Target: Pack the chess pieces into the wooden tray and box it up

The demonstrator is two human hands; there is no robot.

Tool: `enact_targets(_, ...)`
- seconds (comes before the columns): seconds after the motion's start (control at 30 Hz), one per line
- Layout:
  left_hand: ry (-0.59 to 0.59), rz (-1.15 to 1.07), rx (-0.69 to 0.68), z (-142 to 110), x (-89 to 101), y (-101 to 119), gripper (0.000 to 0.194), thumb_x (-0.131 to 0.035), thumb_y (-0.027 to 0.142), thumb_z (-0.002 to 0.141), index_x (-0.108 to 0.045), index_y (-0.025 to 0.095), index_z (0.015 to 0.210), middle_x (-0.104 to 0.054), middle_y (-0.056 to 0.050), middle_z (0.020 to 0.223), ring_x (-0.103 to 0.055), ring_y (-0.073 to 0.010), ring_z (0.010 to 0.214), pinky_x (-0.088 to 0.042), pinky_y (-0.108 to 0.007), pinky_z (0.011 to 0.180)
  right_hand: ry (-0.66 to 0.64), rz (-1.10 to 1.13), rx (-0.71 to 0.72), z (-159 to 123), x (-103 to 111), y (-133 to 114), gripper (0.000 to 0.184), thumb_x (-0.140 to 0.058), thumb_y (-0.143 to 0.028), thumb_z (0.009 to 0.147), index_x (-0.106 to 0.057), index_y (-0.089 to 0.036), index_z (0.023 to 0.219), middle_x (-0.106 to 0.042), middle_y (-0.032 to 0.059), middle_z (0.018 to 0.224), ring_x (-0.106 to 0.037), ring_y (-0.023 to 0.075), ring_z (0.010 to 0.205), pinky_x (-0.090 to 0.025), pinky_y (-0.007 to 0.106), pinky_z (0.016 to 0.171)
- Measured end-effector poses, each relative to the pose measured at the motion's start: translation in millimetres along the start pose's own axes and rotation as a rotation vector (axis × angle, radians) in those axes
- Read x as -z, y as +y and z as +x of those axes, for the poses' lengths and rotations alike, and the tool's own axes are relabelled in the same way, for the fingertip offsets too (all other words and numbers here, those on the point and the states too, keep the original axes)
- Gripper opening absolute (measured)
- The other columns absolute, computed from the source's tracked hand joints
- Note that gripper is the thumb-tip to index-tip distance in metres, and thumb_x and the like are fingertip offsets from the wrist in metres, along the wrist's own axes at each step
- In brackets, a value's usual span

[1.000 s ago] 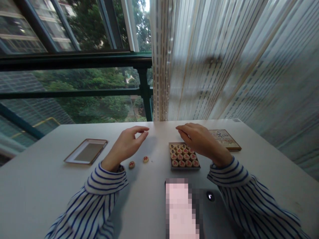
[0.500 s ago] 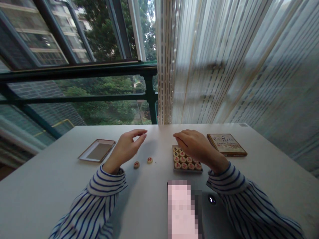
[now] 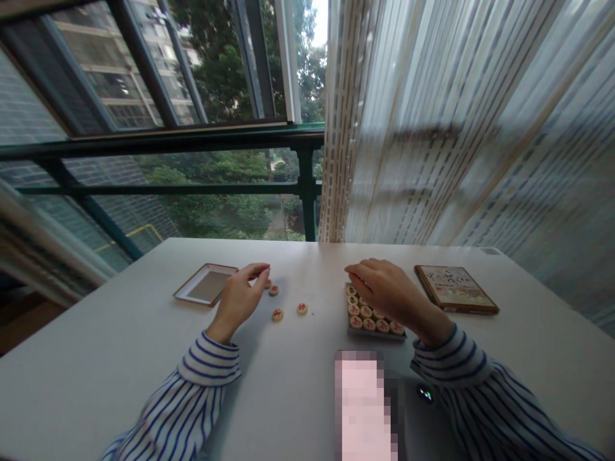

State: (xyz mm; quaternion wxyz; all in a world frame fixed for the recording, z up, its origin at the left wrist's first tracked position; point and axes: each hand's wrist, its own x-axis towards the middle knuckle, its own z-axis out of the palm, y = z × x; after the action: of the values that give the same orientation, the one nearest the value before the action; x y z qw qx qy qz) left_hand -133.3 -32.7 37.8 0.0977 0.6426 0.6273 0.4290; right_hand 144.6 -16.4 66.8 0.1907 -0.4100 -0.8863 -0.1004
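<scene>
By the left hand [image 3: 240,298], four loose chess pieces [image 3: 301,308] are counted on the white table [image 3: 86,371], one partly hidden by the fingers; thumb and forefinger are held close, whether pinching anything cannot be told. The right hand [image 3: 389,291] is held palm down, fingers bunched, grip hidden, over one box [image 3: 377,335] packed with pieces [image 3: 369,325], four in its front row. One shallow tray [image 3: 206,287] is seen at left, one illustrated case [image 3: 456,290] at right.

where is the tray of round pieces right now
In the head view, the tray sits right of centre on the white table, partly hidden by the right hand, left of the flat picture-printed panel.
</scene>
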Motion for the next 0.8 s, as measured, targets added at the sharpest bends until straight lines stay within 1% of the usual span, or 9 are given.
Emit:
enact_targets(0.2, 0.055, 0.023, 0.032, -14, -16.7, -30, 0.035, -0.046, 0.041, 0.079, -0.063, 0.014, 0.094, -0.067, -0.009, 0.093, -0.062, -0.0179, 0.083, -0.047, -0.032, 0.079, 0.052, 0.043, -0.068, 0, 1, 3, 0.028, -0.037, -0.023, 0.088, -0.062, -0.015, 0.098, -0.065, 0.0072, 0.086, -0.057, 0.0178, 0.084, -0.04, 0.03, 0.077)
enact_targets(0.27, 0.055, 0.016, 0.016, -18, -22.1, -37, 0.034, -0.046, 0.04, 0.079, -0.062, 0.014, 0.095, -0.066, -0.009, 0.098, -0.061, -0.0174, 0.086, -0.047, -0.032, 0.081, 0.075, 0.069, -0.098, -1, 1, 4, 0.028, -0.037, -0.024, 0.088, -0.061, -0.015, 0.098, -0.064, 0.0074, 0.088, -0.057, 0.0179, 0.085, -0.041, 0.03, 0.078)
enact_targets(0.37, 0.053, 0.01, 0.02, -21, -27.3, -43, 0.033, -0.046, 0.039, 0.08, -0.062, 0.015, 0.096, -0.065, -0.008, 0.101, -0.06, -0.0172, 0.085, -0.046, -0.033, 0.082, 0.1, 0.095, -0.14, -1, 0, 6, 0.027, -0.038, -0.025, 0.087, -0.062, -0.015, 0.097, -0.064, 0.0077, 0.089, -0.057, 0.0183, 0.084, -0.042, 0.03, 0.077)
enact_targets(0.5, 0.051, 0.018, 0.03, -18, -29.0, -50, 0.033, -0.045, 0.038, 0.08, -0.061, 0.014, 0.096, -0.064, -0.008, 0.1, -0.06, -0.0175, 0.084, -0.047, -0.033, 0.081, 0.116, 0.134, -0.154, -1, 0, 5, 0.026, -0.039, -0.027, 0.087, -0.062, -0.016, 0.096, -0.064, 0.0073, 0.088, -0.058, 0.0181, 0.081, -0.044, 0.03, 0.074)
enact_targets(0.6, 0.049, 0.045, 0.032, -16, -28.7, -58, 0.032, -0.044, 0.035, 0.081, -0.06, 0.014, 0.098, -0.063, -0.009, 0.1, -0.059, -0.018, 0.084, -0.046, -0.034, 0.08, 0.119, 0.167, -0.166, -2, 1, 3, 0.025, -0.041, -0.028, 0.086, -0.061, -0.017, 0.097, -0.064, 0.0063, 0.087, -0.058, 0.0173, 0.079, -0.045, 0.029, 0.07)
enact_targets(0.67, 0.048, 0.06, 0.027, -14, -28.5, -63, 0.03, -0.044, 0.032, 0.081, -0.059, 0.014, 0.099, -0.063, -0.009, 0.1, -0.059, -0.0183, 0.085, -0.046, -0.034, 0.081, 0.104, 0.187, -0.158, -3, 1, 2, 0.024, -0.042, -0.028, 0.086, -0.061, -0.017, 0.096, -0.063, 0.0063, 0.088, -0.058, 0.0174, 0.08, -0.045, 0.03, 0.073)
enact_targets(0.8, 0.044, 0.076, -0.011, -12, -28.6, -69, 0.026, -0.045, 0.026, 0.08, -0.059, 0.014, 0.099, -0.063, -0.009, 0.1, -0.057, -0.0189, 0.089, -0.045, -0.035, 0.084, 0.071, 0.216, -0.156, -2, -3, 0, 0.023, -0.043, -0.028, 0.085, -0.06, -0.017, 0.097, -0.063, 0.0059, 0.087, -0.058, 0.0167, 0.077, -0.046, 0.03, 0.072)
